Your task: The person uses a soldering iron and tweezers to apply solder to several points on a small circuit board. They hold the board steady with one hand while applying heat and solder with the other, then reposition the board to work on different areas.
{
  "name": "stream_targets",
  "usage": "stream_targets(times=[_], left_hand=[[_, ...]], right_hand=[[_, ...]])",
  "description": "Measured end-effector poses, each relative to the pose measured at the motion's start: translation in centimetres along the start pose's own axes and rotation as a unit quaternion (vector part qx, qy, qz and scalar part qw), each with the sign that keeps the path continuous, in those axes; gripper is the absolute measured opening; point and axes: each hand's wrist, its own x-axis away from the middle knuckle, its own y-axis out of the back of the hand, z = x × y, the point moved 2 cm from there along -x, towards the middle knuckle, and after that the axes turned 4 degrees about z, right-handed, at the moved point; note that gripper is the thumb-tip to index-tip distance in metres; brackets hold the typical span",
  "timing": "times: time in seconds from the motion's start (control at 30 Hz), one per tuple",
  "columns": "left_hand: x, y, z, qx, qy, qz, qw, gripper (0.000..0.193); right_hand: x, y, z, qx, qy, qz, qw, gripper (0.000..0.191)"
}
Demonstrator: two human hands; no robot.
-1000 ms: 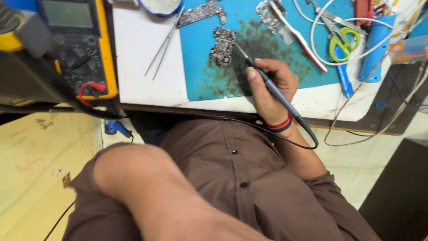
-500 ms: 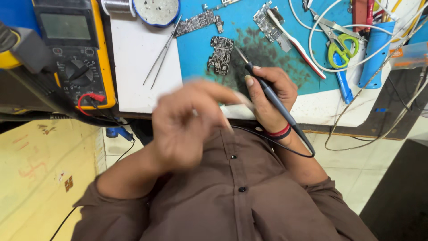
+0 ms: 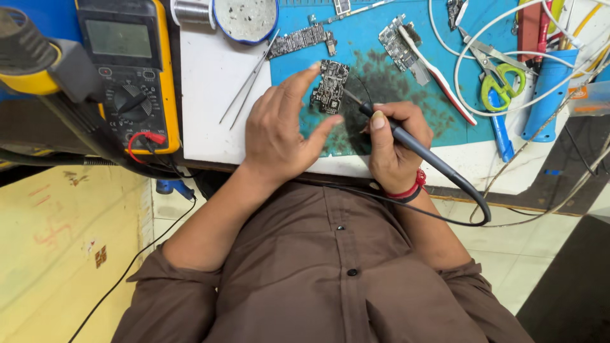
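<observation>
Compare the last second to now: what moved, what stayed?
The left hand rose from the lap to the bench; its fingertips now rest at the small circuit board on the blue mat, seemingly steadying it. The right hand kept its grip on the soldering iron, tip at the board. Multimeter, tweezers and scissors stayed put.

The soldering iron (image 3: pixel 406 136) in my right hand (image 3: pixel 394 152) has a matt black, smooth plastic grip. By my left hand (image 3: pixel 279 130), mid-frame, the circuit board (image 3: pixel 329 87) looks dark with dull metal parts. The blue mat (image 3: pixel 381 108) is matt rubber, scuffed and sooty. The tweezers (image 3: pixel 248 82) are thin, shiny metal. My brown shirt (image 3: pixel 343 267) is soft matt cloth.
</observation>
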Motion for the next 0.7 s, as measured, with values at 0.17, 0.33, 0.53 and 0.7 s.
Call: stream_targets(times=[0.17, 0.33, 0.53, 0.7], left_hand=[[-0.58, -0.96, 0.34, -0.056, 0.016, 0.042, 0.997, 0.094], [-0.97, -0.87, 0.49, -0.052, 0.008, 0.068, 0.996, 0.092], [-0.82, -0.68, 0.26, -0.069, 0.001, 0.043, 0.997, 0.086], [-0.70, -0.79, 0.18, -0.048, 0.008, 0.044, 0.998, 0.081]], right_hand=[[-0.07, 0.20, 0.16, -0.011, -0.006, 0.015, 1.000, 0.010], [-0.14, 0.14, 0.06, -0.009, -0.002, 0.007, 1.000, 0.011], [-0.29, 0.12, -0.07, 0.004, 0.003, 0.003, 1.000, 0.010], [-0.12, 0.15, 0.02, -0.005, -0.009, 0.016, 1.000, 0.010]])
